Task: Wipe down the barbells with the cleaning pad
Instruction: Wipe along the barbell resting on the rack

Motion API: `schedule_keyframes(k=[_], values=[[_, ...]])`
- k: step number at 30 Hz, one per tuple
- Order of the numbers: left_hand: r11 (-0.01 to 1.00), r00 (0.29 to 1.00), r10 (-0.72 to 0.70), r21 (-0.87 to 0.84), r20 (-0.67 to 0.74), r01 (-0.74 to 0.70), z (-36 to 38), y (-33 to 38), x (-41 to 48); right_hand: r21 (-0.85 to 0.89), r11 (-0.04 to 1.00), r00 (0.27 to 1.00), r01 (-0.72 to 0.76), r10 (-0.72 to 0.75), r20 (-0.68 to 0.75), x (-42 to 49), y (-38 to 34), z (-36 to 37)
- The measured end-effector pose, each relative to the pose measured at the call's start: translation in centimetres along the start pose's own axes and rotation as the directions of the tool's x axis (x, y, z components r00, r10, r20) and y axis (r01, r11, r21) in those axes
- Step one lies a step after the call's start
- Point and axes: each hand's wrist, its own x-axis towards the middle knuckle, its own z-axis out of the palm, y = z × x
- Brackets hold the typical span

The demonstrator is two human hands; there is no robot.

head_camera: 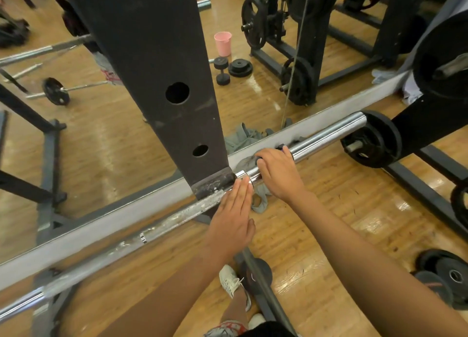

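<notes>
Chrome barbell (329,137) lies across the rack upright (141,58) by the mirror. Our right hand (278,174) curls over its sleeve, gripping the grey cleaning pad (260,202) wrapped there. Our left hand (234,210) rests flat, fingers straight and together, at the collar.

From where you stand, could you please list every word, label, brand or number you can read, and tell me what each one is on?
No text can be read in this view.
On the weight plates on the floor: any raised markings are too blurred to read.
On the barbell: no legible brand or number.
On the pink cup: nothing printed that shows.
</notes>
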Motion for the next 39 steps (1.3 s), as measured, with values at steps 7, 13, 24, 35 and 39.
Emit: schedule_keyframes(k=[7, 13, 24, 35, 39], values=[[0.997, 0.997, -0.072, -0.009, -0.011, 0.072, -0.6, -0.5, 1.6, 0.014, 1.000, 0.997, 0.013, -0.012, -0.078, -1.7, -0.3, 0.8], [0.990, 0.998, -0.068, -0.121, -0.014, 0.066, -0.1, -0.6, 1.5, 0.107, 0.982, 0.987, 0.154, -0.148, -0.060, -4.0, 0.7, 1.2], [0.989, 0.998, 0.029, -0.143, -0.052, -0.036, 0.4, -1.7, 0.9, 0.068, 0.983, 0.983, 0.173, -0.168, -0.078, -1.9, 0.2, -1.0], [0.989, 0.990, 0.129, -0.067, -0.061, -0.133, 0.9, -2.5, 0.7, 0.026, 0.985, 0.972, 0.168, -0.161, -0.172, -0.8, 1.0, -1.0], [0.988, 0.988, 0.146, -0.043, -0.048, -0.148, 0.9, -2.7, 0.5, 0.068, 0.971, 0.970, 0.229, -0.222, -0.098, -1.7, 0.6, 0.1]])
